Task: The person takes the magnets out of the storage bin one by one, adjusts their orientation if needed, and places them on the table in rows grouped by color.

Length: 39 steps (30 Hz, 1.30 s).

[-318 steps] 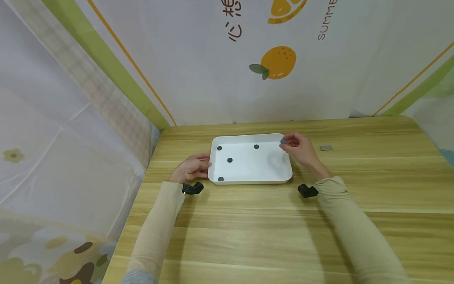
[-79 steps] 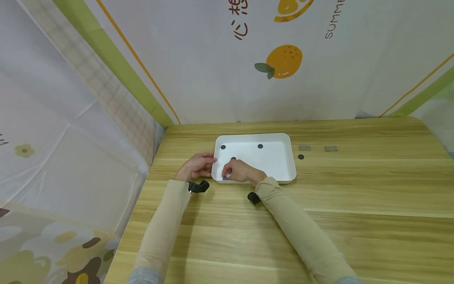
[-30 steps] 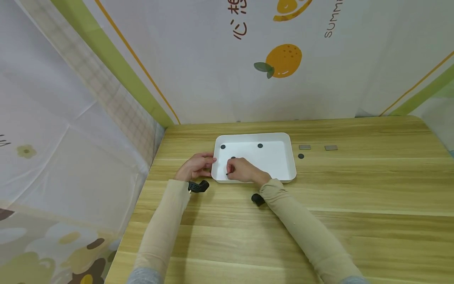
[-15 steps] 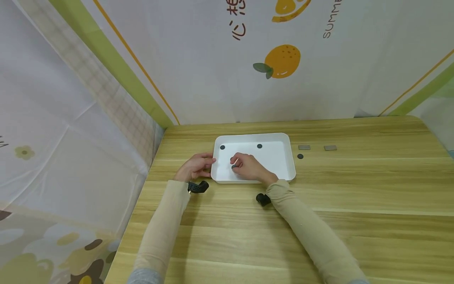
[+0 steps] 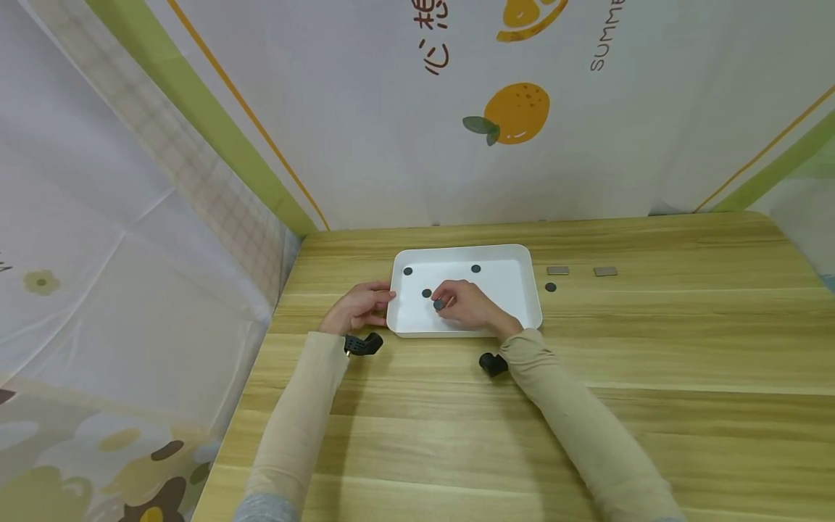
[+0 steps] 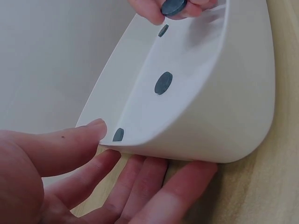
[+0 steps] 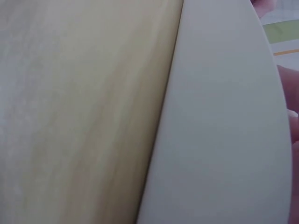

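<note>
Past the wood table (image 5: 404,428) I face a pale cloth (image 5: 365,109) printed with an orange (image 5: 517,114), a slice (image 5: 531,19) above it, brown characters (image 5: 435,58) and sideways lettering (image 5: 605,40), a green band (image 5: 207,112) slanting down at my left, where a flower (image 5: 42,283) marks the side cloth (image 5: 163,290).

Plastic tray (image 5: 505,293), matt discs (image 6: 163,83), wooden table (image 5: 424,420)

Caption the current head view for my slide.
Right hand pinches a dark disc over a white tray; left hand holds its edge.

Beige sleeves (image 5: 296,413) reach to black wrist cameras (image 5: 372,344)
</note>
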### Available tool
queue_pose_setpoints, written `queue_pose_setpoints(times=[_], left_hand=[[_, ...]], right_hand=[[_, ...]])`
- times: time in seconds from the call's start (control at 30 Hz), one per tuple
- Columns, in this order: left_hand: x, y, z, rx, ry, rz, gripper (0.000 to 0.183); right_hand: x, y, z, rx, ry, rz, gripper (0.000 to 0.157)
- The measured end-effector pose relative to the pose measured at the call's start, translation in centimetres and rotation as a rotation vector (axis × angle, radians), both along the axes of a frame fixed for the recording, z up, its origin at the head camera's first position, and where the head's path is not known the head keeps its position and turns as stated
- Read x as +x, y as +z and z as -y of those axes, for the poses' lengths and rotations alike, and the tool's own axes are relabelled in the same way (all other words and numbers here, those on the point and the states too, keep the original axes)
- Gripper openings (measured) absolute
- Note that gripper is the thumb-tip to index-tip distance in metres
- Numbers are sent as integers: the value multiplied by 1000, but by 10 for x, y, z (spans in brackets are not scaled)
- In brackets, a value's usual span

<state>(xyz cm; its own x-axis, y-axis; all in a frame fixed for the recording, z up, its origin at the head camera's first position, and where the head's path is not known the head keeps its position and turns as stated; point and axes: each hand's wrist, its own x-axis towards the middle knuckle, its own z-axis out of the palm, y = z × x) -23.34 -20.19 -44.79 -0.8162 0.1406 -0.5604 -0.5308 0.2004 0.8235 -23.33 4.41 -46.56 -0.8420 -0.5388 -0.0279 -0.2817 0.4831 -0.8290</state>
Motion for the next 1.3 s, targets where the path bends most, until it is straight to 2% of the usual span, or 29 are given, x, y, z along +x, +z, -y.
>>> queue_pose_setpoints(times=[0.43, 0.9, 1.3], left_hand=[[-3, -2, 0, -7, 8, 8, 51], [0, -1, 0, 5, -2, -1, 50], [0, 0, -2, 8, 11, 4, 51]], right_hand=[[-1, 3, -12, -27, -13, 12, 21], [4, 19, -27, -36, -38, -13, 22], [1, 27, -41, -33, -69, -50, 21]])
